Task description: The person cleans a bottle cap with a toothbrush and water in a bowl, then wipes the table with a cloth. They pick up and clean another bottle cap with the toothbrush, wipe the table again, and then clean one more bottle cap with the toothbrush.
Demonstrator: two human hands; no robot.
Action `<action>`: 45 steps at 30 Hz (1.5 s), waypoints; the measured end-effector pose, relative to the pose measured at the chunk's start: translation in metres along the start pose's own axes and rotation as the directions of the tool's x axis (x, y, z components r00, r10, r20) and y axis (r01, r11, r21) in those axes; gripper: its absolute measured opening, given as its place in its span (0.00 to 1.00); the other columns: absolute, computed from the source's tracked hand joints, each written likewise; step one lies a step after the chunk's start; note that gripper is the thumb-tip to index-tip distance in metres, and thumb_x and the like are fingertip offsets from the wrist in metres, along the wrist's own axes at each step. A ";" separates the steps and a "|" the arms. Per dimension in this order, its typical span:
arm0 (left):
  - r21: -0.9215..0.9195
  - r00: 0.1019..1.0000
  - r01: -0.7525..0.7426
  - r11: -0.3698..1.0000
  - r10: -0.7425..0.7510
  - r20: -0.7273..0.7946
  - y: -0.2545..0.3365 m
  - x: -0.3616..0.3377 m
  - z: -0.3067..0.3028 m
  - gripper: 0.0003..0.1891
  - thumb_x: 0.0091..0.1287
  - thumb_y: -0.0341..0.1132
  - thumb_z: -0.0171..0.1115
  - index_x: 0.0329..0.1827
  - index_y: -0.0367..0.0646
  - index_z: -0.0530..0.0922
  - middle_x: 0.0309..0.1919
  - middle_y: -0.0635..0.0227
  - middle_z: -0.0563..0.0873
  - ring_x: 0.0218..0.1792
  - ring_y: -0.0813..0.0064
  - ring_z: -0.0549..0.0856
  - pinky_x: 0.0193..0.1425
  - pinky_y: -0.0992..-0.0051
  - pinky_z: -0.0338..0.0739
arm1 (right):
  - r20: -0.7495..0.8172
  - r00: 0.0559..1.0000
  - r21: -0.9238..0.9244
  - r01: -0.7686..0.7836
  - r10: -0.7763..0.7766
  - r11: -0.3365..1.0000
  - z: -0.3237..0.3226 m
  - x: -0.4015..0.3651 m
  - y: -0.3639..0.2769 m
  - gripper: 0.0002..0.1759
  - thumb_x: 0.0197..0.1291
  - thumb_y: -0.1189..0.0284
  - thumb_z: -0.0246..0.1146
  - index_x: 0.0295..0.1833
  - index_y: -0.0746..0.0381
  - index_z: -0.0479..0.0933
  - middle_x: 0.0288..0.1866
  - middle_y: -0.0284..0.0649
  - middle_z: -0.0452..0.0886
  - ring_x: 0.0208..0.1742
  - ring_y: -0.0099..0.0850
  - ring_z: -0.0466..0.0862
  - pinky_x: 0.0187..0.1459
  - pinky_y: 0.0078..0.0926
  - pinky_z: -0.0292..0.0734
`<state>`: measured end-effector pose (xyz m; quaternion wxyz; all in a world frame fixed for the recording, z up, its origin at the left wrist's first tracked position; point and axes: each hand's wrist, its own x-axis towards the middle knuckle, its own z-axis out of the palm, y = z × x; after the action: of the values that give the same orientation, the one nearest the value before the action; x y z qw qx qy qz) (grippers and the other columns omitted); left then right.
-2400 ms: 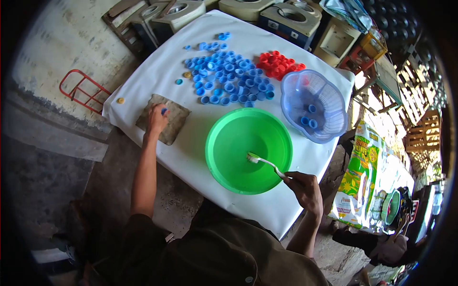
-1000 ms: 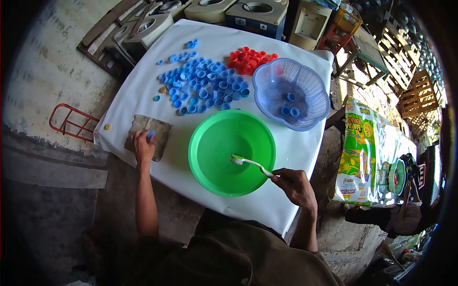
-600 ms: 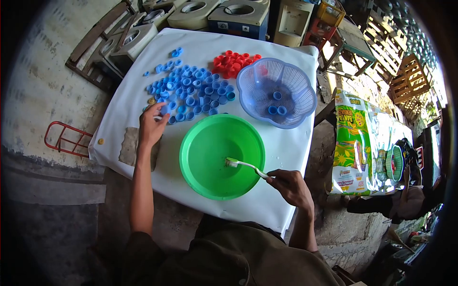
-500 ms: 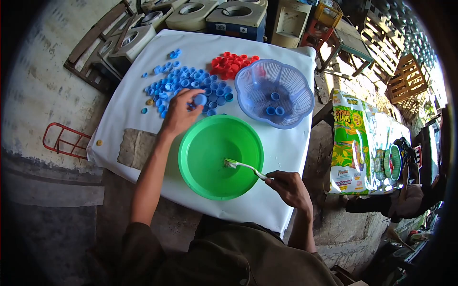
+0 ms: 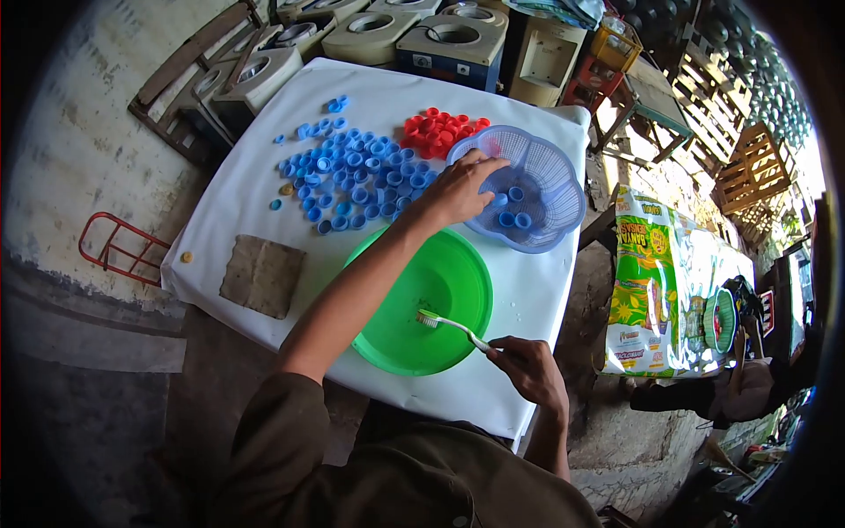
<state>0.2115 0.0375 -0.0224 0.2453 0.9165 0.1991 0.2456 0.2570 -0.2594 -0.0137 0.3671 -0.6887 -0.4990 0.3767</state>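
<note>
My left hand (image 5: 462, 189) reaches over the left rim of the blue flower-shaped plastic basket (image 5: 563, 198), its index finger and thumb spread apart. A blue bottle cap (image 5: 500, 200) is just off the thumb tip, over the inside of the basket. A few more blue caps (image 5: 523, 220) lie on the basket's bottom. My right hand (image 5: 531, 368) grips a white toothbrush (image 5: 462, 330) by its handle end. The brush head, bristles down, is over the green basin (image 5: 422, 356), which my left forearm partly covers.
Many loose blue caps (image 5: 356, 172) spread over the white-covered table (image 5: 224, 189), with a pile of red caps (image 5: 436, 132) behind. A grey cloth piece (image 5: 262, 275) lies at the left. Water dispenser parts (image 5: 453, 44) line the back. Another person (image 5: 739, 392) is at the right.
My left hand has moved right from beside the blue cap pile to the basket, bringing a blue cap there. The right hand keeps the toothbrush over the basin.
</note>
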 end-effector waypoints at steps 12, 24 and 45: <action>0.196 0.684 0.613 0.766 -0.390 -0.616 -0.085 -0.259 -0.093 0.17 0.60 0.32 0.73 0.52 0.40 0.82 0.43 0.58 0.83 0.47 0.55 0.82 0.52 0.60 0.76 | -0.022 0.981 0.063 -0.190 0.191 0.980 -0.019 0.006 0.022 0.14 0.65 0.68 0.67 0.47 0.70 0.84 0.20 0.35 0.77 0.24 0.18 0.69 0.27 0.23 0.63; 0.356 0.758 0.558 0.750 -0.286 -0.587 -0.145 -0.305 -0.077 0.09 0.67 0.25 0.63 0.47 0.33 0.82 0.38 0.50 0.83 0.40 0.46 0.84 0.45 0.57 0.78 | 0.045 0.991 -0.017 -0.128 0.129 0.992 -0.007 0.020 0.002 0.15 0.65 0.66 0.67 0.47 0.69 0.84 0.20 0.38 0.78 0.23 0.20 0.71 0.27 0.25 0.65; 0.026 0.788 0.532 0.846 -0.484 -0.380 -0.042 -0.288 -0.047 0.16 0.54 0.20 0.62 0.48 0.33 0.80 0.58 0.45 0.74 0.59 0.44 0.74 0.59 0.56 0.74 | -0.011 0.979 -0.080 -0.204 0.203 0.976 0.006 0.022 -0.013 0.16 0.64 0.65 0.69 0.48 0.69 0.84 0.23 0.40 0.81 0.25 0.20 0.74 0.29 0.24 0.68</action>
<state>-0.0545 -0.0524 -0.1114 0.2009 0.7822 0.4954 0.3199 0.2513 -0.2342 -0.0079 0.2991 -0.7511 -0.4402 0.3907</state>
